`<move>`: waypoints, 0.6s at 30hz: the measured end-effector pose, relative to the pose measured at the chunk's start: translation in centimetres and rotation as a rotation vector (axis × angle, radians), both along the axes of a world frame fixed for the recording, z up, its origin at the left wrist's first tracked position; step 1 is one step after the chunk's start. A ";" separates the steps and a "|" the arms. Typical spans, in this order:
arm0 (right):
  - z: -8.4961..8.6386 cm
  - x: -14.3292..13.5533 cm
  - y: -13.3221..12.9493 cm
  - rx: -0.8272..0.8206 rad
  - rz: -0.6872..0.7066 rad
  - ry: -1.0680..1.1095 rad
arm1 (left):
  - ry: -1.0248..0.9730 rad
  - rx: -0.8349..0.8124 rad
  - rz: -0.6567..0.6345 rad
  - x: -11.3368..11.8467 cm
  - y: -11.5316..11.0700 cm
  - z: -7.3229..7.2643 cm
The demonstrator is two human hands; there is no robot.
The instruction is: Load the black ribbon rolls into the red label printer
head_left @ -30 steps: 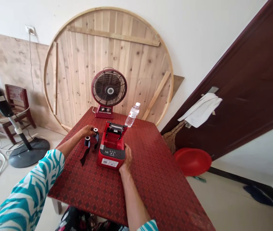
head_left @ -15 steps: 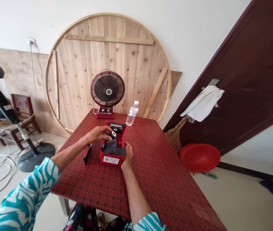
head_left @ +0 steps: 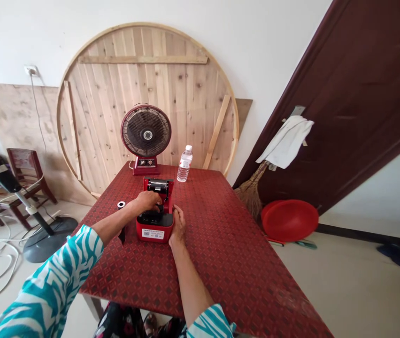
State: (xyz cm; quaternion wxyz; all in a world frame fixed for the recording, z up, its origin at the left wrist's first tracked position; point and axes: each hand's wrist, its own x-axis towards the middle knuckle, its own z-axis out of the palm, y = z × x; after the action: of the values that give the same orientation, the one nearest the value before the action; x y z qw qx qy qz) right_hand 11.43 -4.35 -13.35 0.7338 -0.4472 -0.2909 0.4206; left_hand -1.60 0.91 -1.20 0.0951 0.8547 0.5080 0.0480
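- Red printer (head_left: 156,220) is set on the patterned red bench (head_left: 228,263), toward its left side. Lid is raised at the rear; a white label (head_left: 152,234) is carried on the front face.
- Dark strip (head_left: 122,234) is laid on the bench left of the printer, partly covered by the left forearm.
- Right hand (head_left: 178,224) is laid along the printer's right wall, fingers extended, not closed; wall is touched from that side only.
- Left hand (head_left: 149,201) is put down into the open bay from the left, fingers bent. Fingertips are partly hidden, so what is gripped there, if anything, can't be told.
- Small roll (head_left: 121,205) with a white core end is placed left of the printer, just beyond the left forearm.
- Capped water bottle (head_left: 184,165) is stood beyond the printer, slightly to the right, well apart from both hands.
- Fan (head_left: 146,131) is placed at the far end, left of the bottle.
- Round wooden panel (head_left: 182,103) is propped against the wall behind the bench.
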 end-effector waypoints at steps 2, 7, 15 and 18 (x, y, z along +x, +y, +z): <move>0.0 0.0 0.0 0.004 0.008 -0.009 | -0.009 -0.043 -0.024 0.3 0.7 -0.6; 0.0 0.2 0.0 -0.013 0.006 -0.015 | -0.077 -0.098 -0.076 -0.1 1.0 -0.4; 0.1 0.4 -0.3 -0.016 0.044 -0.038 | -0.635 -0.055 -0.108 -3.0 -4.8 -0.7; 0.4 0.6 0.0 0.027 0.036 -0.045 | -0.694 0.051 -0.169 -3.1 -6.7 -1.6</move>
State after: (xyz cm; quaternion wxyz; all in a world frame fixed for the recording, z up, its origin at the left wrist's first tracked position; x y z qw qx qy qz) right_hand 12.01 -4.32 -12.98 0.7253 -0.4413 -0.3213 0.4196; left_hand -4.71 -5.77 -2.76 0.2444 0.8285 0.3718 0.3402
